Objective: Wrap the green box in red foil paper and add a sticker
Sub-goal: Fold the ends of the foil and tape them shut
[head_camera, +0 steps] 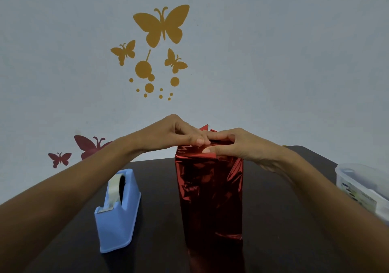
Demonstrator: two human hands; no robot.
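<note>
Through your head camera, a dark table [157, 188] ran up to a pale wall [294, 62]. The wall carried yellow butterflies [162, 25] and, lower on the left, red ones. A blue dispenser [117, 216] stood on the table to the left of the foil, near it but apart. It held a roll of clear tape [113, 188], whose loose end lay on the cutter at your side. At the right edge sat a clear plastic tub [362, 180], well apart from the foil and partly cut off by the frame. Your own hands hid the top of the package.

The foil [210, 199] was glossy red and creased. It covered the box on every side you could see, so the box itself was hidden. The package stood upright on end at the middle of the table, taller than it was wide. Along the top front the foil was folded down in a band, and a small point of foil stuck up behind your fingers.

Your left hand [168, 135] reached over the top with fingers and thumb curled, pinching the fold at its middle. Your right hand [237, 146] touched it there. Its thumb pressed on the front band and its fingers curled over the top edge, gripping the foil.

The tub bore a label [357, 192] with dark marks, too blurred to read.
</note>
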